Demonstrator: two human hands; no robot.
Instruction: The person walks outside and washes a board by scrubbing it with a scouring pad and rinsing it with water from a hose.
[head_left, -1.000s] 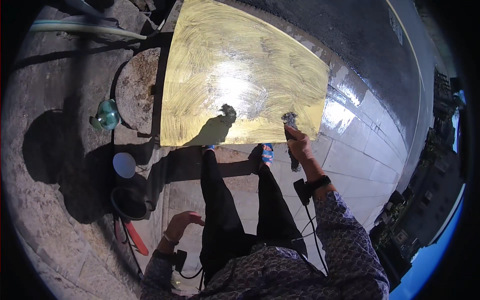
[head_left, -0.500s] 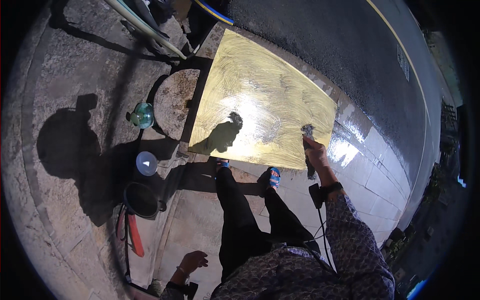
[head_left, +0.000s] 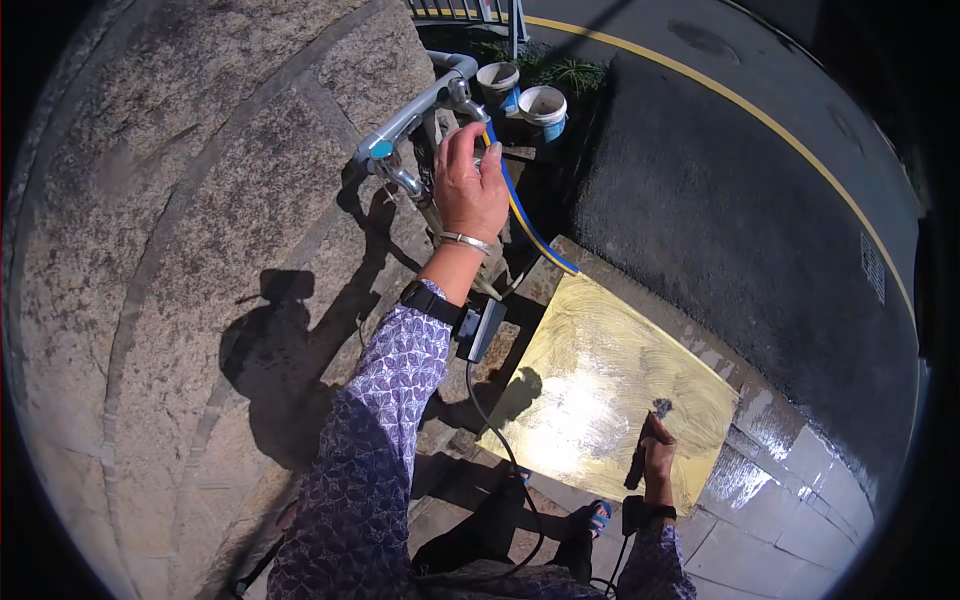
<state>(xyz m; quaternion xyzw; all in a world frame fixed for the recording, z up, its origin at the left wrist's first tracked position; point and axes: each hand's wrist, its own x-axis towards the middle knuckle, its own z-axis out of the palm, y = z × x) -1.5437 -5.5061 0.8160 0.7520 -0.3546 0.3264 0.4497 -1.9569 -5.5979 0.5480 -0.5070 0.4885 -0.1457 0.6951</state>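
My left hand (head_left: 472,190) is raised at the pipework, palm down with its fingers apart and slightly bent. Just beyond its fingertips is a metal tap (head_left: 463,98) with a blue and yellow hose (head_left: 521,212) running from it; whether they touch I cannot tell. A second tap with a teal cap (head_left: 383,151) sits to the left of the hand. Lower right, my right hand (head_left: 658,458) is closed around a dark, long brush-like tool (head_left: 637,466) with a ragged end. Beneath it lies a wet yellow board (head_left: 610,325) covered in swirling dark smears.
A grey pipe (head_left: 405,121) carries the taps beside a rough stone wall (head_left: 230,130). Two white buckets (head_left: 543,108) stand behind them. The dark road (head_left: 690,190) runs along the right, past wet paving (head_left: 790,440). My sandalled foot (head_left: 599,517) is below the board.
My left hand has risen from low beside my body to the taps. The view has swung left and up, bringing in the pipe and buckets. My right hand still grips the brush-like tool over the board.
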